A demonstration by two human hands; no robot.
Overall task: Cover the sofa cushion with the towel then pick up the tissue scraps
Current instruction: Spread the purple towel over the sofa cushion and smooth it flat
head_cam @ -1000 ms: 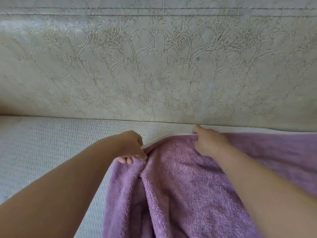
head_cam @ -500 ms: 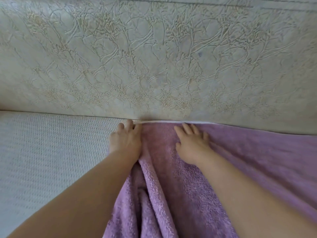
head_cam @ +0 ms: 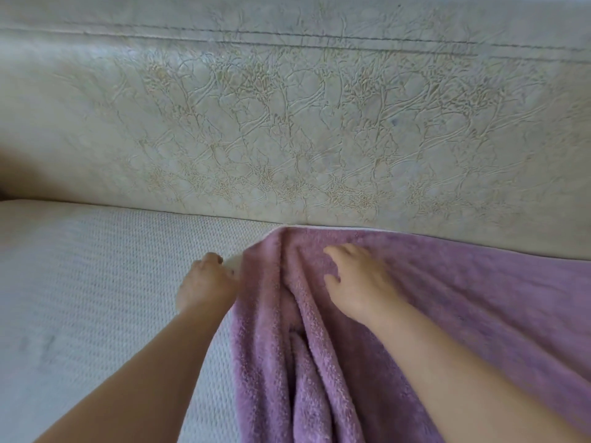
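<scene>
A purple towel [head_cam: 447, 302] lies over the right part of the pale woven sofa cushion [head_cam: 96, 282], its far edge against the backrest and its left side bunched into folds. My left hand [head_cam: 204, 282] is at the towel's left edge, fingers curled and pinching the pale hem. My right hand [head_cam: 358, 282] rests flat on the towel with fingers spread, just right of the folds. No tissue scraps are in view.
The cracked cream leather backrest [head_cam: 287, 123] rises straight behind the cushion. The left half of the cushion is bare. A dark shadowed corner [head_cam: 9, 174] shows at the far left where cushion and backrest meet.
Both hands have drawn back from the backrest seam towards me. My left hand went from lying flat to curling on the towel's left hem. The view tilted up a little.
</scene>
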